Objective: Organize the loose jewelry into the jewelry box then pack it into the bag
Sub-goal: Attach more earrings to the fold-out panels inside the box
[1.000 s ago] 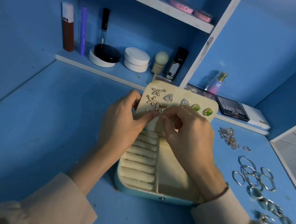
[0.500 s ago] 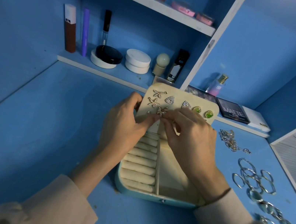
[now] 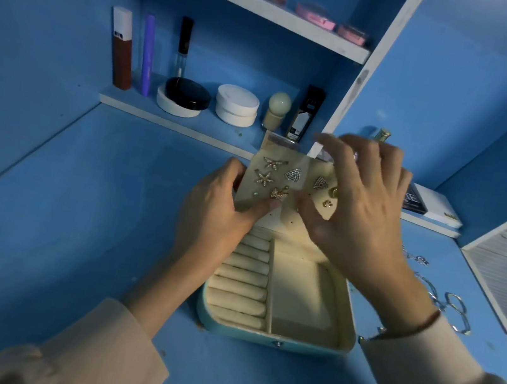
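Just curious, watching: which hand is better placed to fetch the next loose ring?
Probably the right hand: open, free, with the loose rings on its side. The left hand holds the earring panel.

Left hand (image 3: 215, 215) holds earring panel (image 3: 296, 162); right hand (image 3: 361, 215) spread above jewelry box (image 3: 255, 336).

The blue surface (image 3: 73, 229) carries an open jewelry box (image 3: 272, 339) near its middle, teal outside and cream inside. Off to the box's right, silver rings (image 3: 456, 307) and a thin chain (image 3: 417, 259) lie loose on it. Along the back edge, a low shelf (image 3: 146, 108) holds round jars (image 3: 237, 106) and upright tubes (image 3: 121, 51).
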A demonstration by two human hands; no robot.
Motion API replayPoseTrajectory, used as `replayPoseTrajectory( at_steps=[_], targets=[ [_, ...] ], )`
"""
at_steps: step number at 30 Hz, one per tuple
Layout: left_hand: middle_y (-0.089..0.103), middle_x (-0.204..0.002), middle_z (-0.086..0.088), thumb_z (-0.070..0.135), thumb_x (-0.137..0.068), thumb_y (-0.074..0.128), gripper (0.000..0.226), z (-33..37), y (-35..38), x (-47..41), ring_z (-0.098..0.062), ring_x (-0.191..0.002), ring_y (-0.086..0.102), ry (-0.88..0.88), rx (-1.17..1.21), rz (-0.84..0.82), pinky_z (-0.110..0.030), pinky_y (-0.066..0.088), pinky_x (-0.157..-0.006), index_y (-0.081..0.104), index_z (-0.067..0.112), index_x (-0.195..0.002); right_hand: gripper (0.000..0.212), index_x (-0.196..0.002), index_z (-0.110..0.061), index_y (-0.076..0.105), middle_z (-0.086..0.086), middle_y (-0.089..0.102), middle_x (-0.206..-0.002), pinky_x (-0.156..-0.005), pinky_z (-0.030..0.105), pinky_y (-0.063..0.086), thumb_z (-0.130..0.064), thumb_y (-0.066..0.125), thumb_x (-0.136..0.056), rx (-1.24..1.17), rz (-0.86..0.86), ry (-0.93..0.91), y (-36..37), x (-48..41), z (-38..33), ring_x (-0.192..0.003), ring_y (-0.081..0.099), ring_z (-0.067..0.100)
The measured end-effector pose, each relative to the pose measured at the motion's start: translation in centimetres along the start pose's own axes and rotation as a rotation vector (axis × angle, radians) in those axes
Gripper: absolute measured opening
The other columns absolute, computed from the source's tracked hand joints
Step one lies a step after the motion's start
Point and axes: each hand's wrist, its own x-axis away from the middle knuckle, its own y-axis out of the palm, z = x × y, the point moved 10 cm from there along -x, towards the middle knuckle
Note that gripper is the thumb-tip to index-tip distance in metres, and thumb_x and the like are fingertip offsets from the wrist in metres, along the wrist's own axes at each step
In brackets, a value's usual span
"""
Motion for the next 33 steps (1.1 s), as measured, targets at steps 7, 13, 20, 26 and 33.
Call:
replayPoseTrajectory(
  at_steps=[7,13,20,26,33],
  targets=[
    [0.064,-0.078,0.002,0.049,-0.069,0.073,0.045,-0.2,0.0,0.0,-0.015,-0.065,0.054,-0.005,-0.004,-0.001,-0.025,0.038,-0.054,0.055,0.011,-0.086,0.064,-0.124,-0.018,0.052,-0.003,0.060,-0.097,-0.089,0.040,0.020,-0.044,0.063,-0.067,0.055,-0.104,-0.119,2.0,-0.8,-0.7,-0.100,0.045,0.020],
    [0.065,-0.080,0.001,0.049,-0.072,0.073,0.044,0.0,0.0,0.0,-0.016,-0.067,0.056,-0.007,-0.030,-0.015,-0.031,0.043,-0.055,0.055,0.012,-0.088,0.061,-0.123,-0.018,0.053,-0.005,0.061,-0.100,-0.089,0.040,0.021,-0.043,0.061,-0.068,0.048,-0.086,-0.127,2.0,-0.4,-0.9,-0.098,0.044,0.018],
    [0.064,-0.086,0.005,0.049,-0.070,0.075,0.046,-0.1,-0.2,0.2,-0.013,-0.069,0.053,-0.039,-0.019,-0.034,-0.026,0.041,-0.056,0.055,0.014,-0.093,0.061,-0.125,-0.018,0.054,-0.005,0.061,-0.102,-0.089,0.041,0.021,-0.043,0.062,-0.070,0.062,-0.087,-0.131,1.9,-0.4,-0.9,-0.098,0.043,0.018],
    [0.064,-0.086,0.009,0.010,-0.081,0.070,0.023,-1.3,-2.8,4.3,-0.006,-0.073,0.058,-0.382,0.473,0.096,-0.016,0.044,-0.066,0.055,0.021,-0.095,0.059,-0.123,-0.017,0.053,-0.002,0.060,-0.099,-0.090,0.044,0.022,-0.042,0.062,-0.071,0.072,-0.081,-0.135,2.0,-0.3,-1.0,-0.098,0.044,0.021],
    [0.067,-0.111,-0.018,0.005,-0.092,0.047,0.019,-0.2,3.4,9.0,-0.027,-0.108,0.062,-1.098,1.433,-0.028,-0.034,0.049,-0.087,0.056,0.005,-0.109,0.054,-0.124,-0.016,0.050,-0.001,0.058,-0.099,-0.091,0.047,0.025,-0.040,0.059,-0.076,0.111,-0.046,-0.143,1.3,0.4,-1.5,-0.098,0.046,0.023]
  ],
)
